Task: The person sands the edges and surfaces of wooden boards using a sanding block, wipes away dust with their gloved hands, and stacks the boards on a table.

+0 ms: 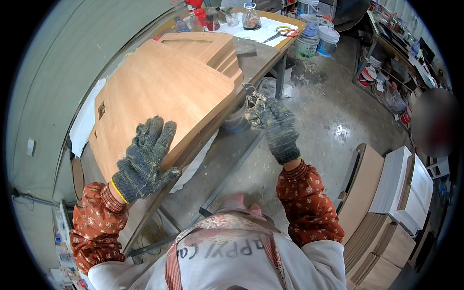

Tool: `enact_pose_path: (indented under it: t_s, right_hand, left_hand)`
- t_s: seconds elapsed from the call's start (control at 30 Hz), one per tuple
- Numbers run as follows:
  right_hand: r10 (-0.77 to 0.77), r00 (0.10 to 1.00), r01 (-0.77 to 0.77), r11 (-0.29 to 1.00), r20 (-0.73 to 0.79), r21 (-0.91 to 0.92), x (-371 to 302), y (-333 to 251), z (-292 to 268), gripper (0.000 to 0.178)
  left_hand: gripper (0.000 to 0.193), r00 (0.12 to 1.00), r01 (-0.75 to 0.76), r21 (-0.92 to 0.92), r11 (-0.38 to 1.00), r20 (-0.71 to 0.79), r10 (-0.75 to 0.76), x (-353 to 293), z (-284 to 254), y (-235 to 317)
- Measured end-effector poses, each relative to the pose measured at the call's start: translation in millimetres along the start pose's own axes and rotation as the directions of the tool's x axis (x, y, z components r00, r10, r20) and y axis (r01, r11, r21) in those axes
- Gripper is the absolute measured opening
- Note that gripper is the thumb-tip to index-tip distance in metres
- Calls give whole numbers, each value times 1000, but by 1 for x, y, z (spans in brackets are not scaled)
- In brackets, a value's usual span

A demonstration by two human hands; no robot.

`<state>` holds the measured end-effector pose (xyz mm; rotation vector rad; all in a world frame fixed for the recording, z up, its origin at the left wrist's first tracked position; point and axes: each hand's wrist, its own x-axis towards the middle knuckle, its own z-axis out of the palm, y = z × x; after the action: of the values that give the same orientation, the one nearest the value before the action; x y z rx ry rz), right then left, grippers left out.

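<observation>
A pale wooden panel (164,87) with a rounded corner and small cut-outs near its left edge lies on top of other panels on the bench. My left hand (145,162), in a dark knitted glove, rests flat on its near part, fingers stretched and thumb out over the near edge. Off the panel's right corner, my right hand (274,123), gloved too, is closed around a small dark flat tool (249,89). Only the tool's end shows past the fingers, so its exact kind is hidden. This hand is apart from the panel.
The far table end holds scissors (282,34), a glass jar (251,18) and several bottles on white paper. Paint buckets (307,47) stand behind it. Stacked boards (372,241) are at my right, near a blurred person (435,121). A cluttered workbench (394,46) is far right.
</observation>
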<state>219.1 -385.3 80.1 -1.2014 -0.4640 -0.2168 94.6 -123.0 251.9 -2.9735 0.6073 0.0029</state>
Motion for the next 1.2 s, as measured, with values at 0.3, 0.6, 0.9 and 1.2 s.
enact_pose_path:
  t_s: [0.3, 0.6, 0.9, 1.2]
  right_hand:
    - [-244, 890, 440, 683, 386, -583, 58, 4, -12, 31]
    - [-102, 662, 670, 524, 742, -526, 116, -3, -41, 33]
    - [-227, 510, 746, 596, 829, -296, 140, 20, -36, 34]
    - [-320, 201, 958, 260, 926, -118, 149, 13, -34, 41]
  left_hand:
    - [87, 1000, 7, 11, 1000, -3, -7, 60, 4, 18]
    - [74, 992, -82, -19, 996, -97, 80, 64, 14, 15]
    - [58, 995, 72, 26, 997, -76, -70, 65, 6, 27]
    - [68, 886, 284, -360, 889, -255, -387, 84, 1, 66]
